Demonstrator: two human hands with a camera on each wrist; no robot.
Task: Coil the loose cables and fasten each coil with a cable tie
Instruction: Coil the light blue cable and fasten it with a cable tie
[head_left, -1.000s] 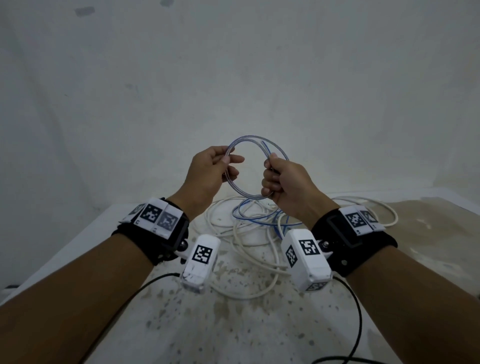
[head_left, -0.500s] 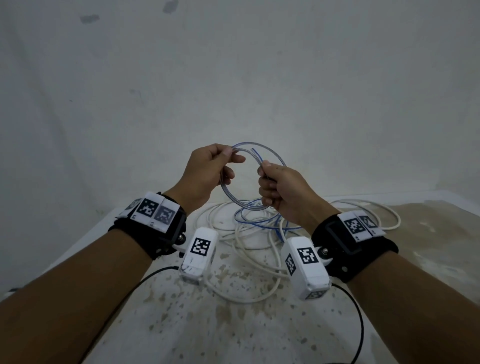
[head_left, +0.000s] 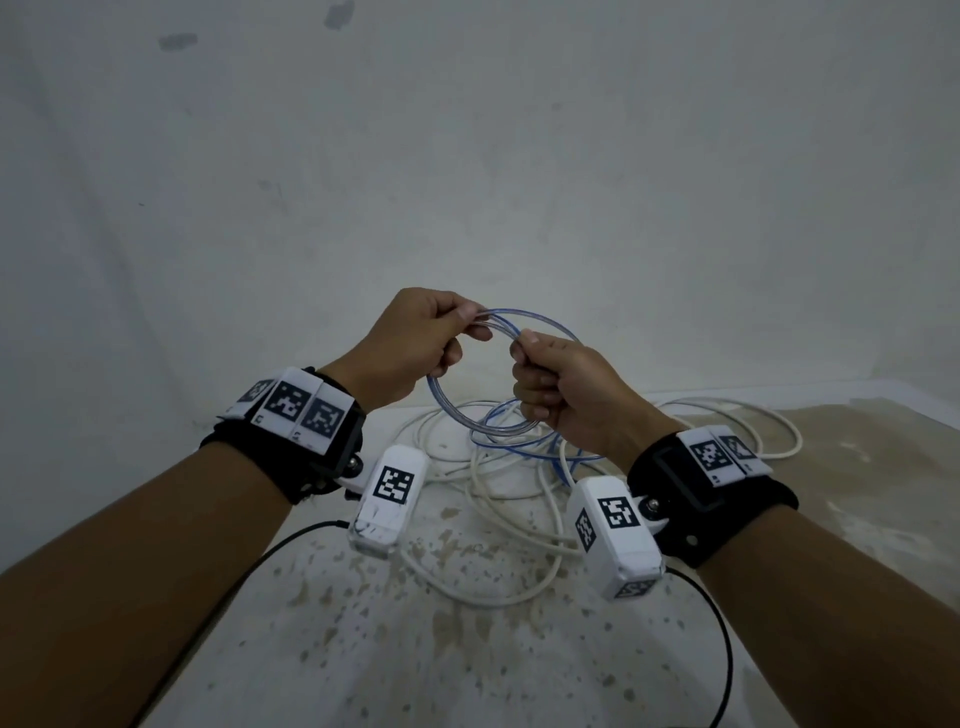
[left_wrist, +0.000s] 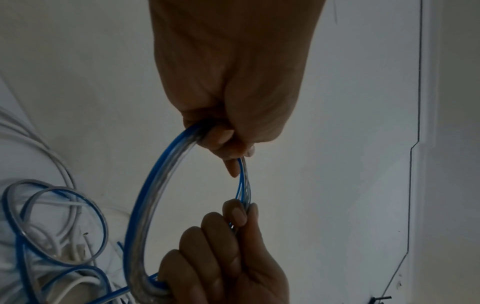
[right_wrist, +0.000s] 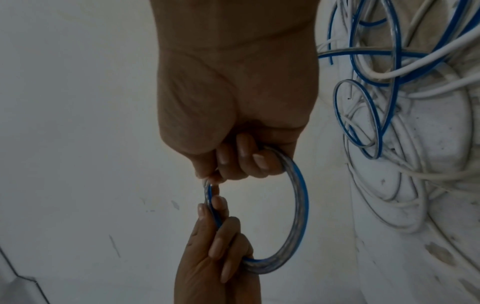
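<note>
A small coil of clear cable with a blue stripe (head_left: 451, 411) is held up in the air between both hands. My left hand (head_left: 467, 323) pinches the coil's top left with thumb and fingers. My right hand (head_left: 522, 347) grips the coil's right side, fingers curled round the strands. The left wrist view shows the coil (left_wrist: 145, 205) arcing between the left hand (left_wrist: 233, 148) above and the right hand (left_wrist: 233, 218) below. In the right wrist view the coil (right_wrist: 298, 205) hangs between the right hand (right_wrist: 233, 164) and the left hand (right_wrist: 215, 214). No cable tie shows.
The uncoiled tail of the blue-striped cable (head_left: 563, 460) drops to a stained white table (head_left: 467, 649). A tangle of loose white cables (head_left: 493, 501) lies there under the hands, with one loop reaching right (head_left: 779, 431). A white wall stands close behind.
The two hands have drawn closer together along the top of the coil. The coil has tilted a little and sits slightly lower in view.
</note>
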